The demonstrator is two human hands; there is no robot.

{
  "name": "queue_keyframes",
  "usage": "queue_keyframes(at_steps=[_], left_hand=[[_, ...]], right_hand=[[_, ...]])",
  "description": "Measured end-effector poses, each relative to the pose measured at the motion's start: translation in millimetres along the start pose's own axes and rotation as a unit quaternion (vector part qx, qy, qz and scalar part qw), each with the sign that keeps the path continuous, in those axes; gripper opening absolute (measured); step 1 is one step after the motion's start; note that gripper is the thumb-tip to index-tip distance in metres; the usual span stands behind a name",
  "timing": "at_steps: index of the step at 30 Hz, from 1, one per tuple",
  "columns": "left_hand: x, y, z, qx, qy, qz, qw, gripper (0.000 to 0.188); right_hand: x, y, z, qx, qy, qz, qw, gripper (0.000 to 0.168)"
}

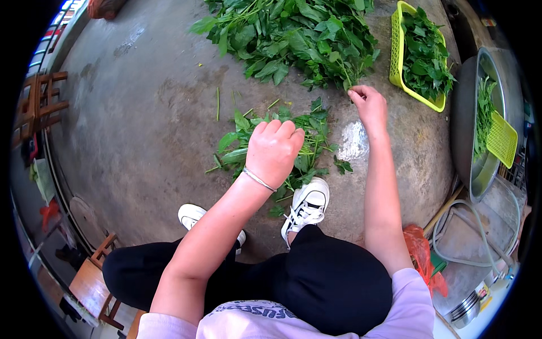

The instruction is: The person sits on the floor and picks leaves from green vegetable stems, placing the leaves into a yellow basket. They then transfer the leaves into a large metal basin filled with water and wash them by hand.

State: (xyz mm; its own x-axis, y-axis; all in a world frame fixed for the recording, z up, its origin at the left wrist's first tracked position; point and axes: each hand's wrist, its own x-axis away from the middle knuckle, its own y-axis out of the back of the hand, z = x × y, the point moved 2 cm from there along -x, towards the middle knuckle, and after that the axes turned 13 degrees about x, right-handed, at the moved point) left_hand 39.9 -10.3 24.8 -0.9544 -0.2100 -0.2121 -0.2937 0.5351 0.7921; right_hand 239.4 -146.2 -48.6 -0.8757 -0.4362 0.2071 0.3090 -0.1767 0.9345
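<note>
My right hand [370, 104] has its thumb and fingertips pinched on a green stem at the near right edge of a large heap of leafy greens [292, 40]. A curled fist, my left hand [274, 148], hangs over a smaller scatter of greens and stems [311, 146] on the floor. Its back faces me and hides the fingertips, so whether greens are inside does not show. A metal bangle [259, 179] circles that wrist. Right of the large heap, a yellow plastic basket [396, 55] holds more leaves.
Under everything lies a stained concrete floor [139, 148]. At the right, a large metal basin [465, 123] contains greens and a yellow basket [502, 140]. A hose [459, 203] and red plastic bag [417, 250] lie lower right. Wooden stools [91, 282] stand left, and my white shoes [311, 199] are near the scatter.
</note>
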Motion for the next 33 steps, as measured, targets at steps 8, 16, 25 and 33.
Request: queue_keyframes(at_steps=[8,16,25,33], left_hand=[[0.9,11.7,25.8,0.176,0.117,-0.088,0.973,0.010],[-7.3,18.5,14.8,0.223,0.102,-0.040,0.969,0.019],[7.3,2.7,13.7,0.067,0.034,-0.004,0.997,0.023],[17.0,7.7,43.1,0.077,0.150,0.005,0.986,0.014]], right_hand=[[54.2,30.2,35.3,-0.296,-0.030,0.188,0.936,0.022],[77.1,27.1,48.5,-0.341,0.024,0.246,0.907,0.017],[96.5,21.6,78.1,-0.105,0.269,0.115,0.950,0.015],[80.3,15.6,61.5,-0.112,0.221,0.121,0.961,0.026]])
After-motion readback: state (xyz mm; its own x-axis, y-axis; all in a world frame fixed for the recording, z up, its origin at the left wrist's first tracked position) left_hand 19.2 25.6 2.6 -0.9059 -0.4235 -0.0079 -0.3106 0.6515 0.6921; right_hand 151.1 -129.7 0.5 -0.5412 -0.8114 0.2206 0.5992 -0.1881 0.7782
